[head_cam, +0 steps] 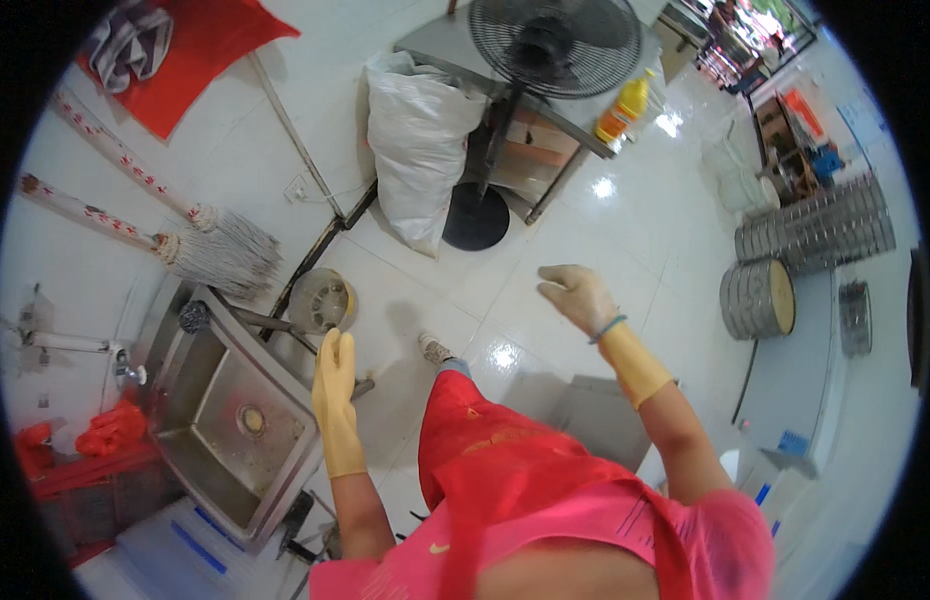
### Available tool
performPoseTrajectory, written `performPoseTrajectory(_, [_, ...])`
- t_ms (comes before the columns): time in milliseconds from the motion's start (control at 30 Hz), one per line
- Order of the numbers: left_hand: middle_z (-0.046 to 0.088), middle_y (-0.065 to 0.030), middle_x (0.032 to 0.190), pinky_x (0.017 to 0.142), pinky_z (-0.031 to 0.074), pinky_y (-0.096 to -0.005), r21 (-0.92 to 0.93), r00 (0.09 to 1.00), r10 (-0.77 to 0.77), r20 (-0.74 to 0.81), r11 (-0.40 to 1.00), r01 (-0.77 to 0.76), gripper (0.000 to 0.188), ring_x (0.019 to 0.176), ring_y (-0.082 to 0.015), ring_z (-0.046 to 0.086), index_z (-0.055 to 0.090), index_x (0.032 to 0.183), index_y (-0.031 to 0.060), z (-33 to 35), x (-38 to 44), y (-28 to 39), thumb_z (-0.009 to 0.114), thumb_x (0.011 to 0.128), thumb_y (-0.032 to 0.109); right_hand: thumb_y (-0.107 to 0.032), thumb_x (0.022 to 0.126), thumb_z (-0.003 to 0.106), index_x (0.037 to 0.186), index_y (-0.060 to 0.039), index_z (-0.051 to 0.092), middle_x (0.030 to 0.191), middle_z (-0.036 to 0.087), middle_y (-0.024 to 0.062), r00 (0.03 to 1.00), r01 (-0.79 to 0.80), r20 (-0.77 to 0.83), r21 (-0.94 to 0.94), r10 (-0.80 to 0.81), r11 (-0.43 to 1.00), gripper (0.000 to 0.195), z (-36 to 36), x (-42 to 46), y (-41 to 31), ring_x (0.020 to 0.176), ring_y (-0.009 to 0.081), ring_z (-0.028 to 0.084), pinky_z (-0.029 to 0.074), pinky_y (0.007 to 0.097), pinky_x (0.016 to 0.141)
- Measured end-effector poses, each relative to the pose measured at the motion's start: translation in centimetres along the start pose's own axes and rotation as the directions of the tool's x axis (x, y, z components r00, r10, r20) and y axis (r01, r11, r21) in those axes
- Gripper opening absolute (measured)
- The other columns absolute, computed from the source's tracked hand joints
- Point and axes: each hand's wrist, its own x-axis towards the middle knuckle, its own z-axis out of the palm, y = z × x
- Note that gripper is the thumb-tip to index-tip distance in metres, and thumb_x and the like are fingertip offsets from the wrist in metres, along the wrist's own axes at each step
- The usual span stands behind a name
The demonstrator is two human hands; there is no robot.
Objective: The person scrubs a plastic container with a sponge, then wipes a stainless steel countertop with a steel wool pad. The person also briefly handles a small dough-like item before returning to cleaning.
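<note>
Both of my hands wear yellow rubber gloves and hold nothing. My left hand (336,375) hangs beside the rim of the stainless steel sink (274,375), fingers pointing forward. The sink basin is without water, with a drain strainer (252,421) in its floor. A steel scouring pad (194,316) lies on the sink's back corner. My right hand (577,296) is over the tiled floor with its thumb apart from its bent fingers; a teal band circles that wrist. A red apron (495,435) covers my front.
Two mops (225,251) lean by the wall behind the sink. Ahead stand a white woven sack (416,142), a black pedestal fan (551,45) and a metal table (442,45) with a yellow bottle (622,109). A round bin (322,296) is on the floor. Steamer baskets (754,300) are stacked right.
</note>
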Motion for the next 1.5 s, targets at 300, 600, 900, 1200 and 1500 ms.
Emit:
performPoseTrajectory(300, [0.070,-0.0101,0.155,0.123,0.046,-0.0367,-0.176,0.945,-0.322,0.062,0.928,0.328,0.060,0.141,-0.0281,0.067,0.064,0.159,0.0084,7.2,8.2,-3.5,0.062,0.115,0.049,-0.040,0.101,0.073,0.121,-0.0044,0.079,0.129,0.073,0.0217,0.862,0.471,0.426,-0.471,-0.275,0.746,0.041,10.9,29.2,0.2,0.126,0.0420,0.069,0.057,0.0538,0.106])
performPoseTrajectory(600, [0.066,-0.0139,0.161,0.127,0.043,-0.0371,-0.295,0.757,-0.650,0.064,0.713,0.636,0.061,0.149,-0.0294,0.062,0.060,0.164,0.0085,17.0,3.7,-14.8,0.059,0.117,0.048,-0.046,0.099,0.076,0.140,-0.0104,0.081,0.142,0.078,0.0195,0.777,0.372,0.496,-0.859,0.387,0.352,0.055,19.0,54.2,4.3,0.129,0.0389,0.074,0.059,0.0528,0.113])
performPoseTrajectory(900, [0.065,-0.0141,0.160,0.124,0.047,-0.0365,-0.326,0.191,-0.936,0.296,0.089,0.941,0.064,0.148,-0.0244,0.063,0.053,0.168,0.0052,31.6,-1.8,-10.5,0.053,0.120,0.047,-0.035,0.110,0.065,0.144,-0.0093,0.075,0.144,0.073,0.0182,0.684,0.664,0.649,-0.743,0.332,0.083,0.044,25.0,72.0,14.3,0.134,0.0352,0.069,0.056,0.0452,0.114])
performPoseTrajectory(1200, [0.051,-0.0235,0.164,0.135,0.026,-0.0496,-0.555,0.029,-0.869,0.493,-0.289,0.780,0.077,0.153,-0.0420,0.044,0.049,0.166,-0.0013,51.0,-8.4,-9.8,0.057,0.116,0.057,-0.034,0.111,0.064,0.137,-0.0070,0.076,0.136,0.072,0.0148,0.694,0.658,0.689,-0.725,0.212,0.204,0.039,24.8,84.0,27.3,0.123,0.0320,0.067,0.057,0.0434,0.107])
performPoseTrajectory(1500, [0.077,-0.0142,0.120,0.110,0.057,-0.0407,-0.604,0.002,-0.940,0.342,-0.219,0.767,0.058,0.113,-0.0269,0.075,0.068,0.145,-0.0010,55.7,-0.3,-9.8,0.064,0.112,0.047,-0.032,0.112,0.064,0.129,-0.0048,0.077,0.127,0.071,0.0114,0.693,0.610,0.708,-0.675,0.133,0.416,0.035,25.8,87.8,33.9,0.113,0.0288,0.065,0.057,0.0415,0.101])
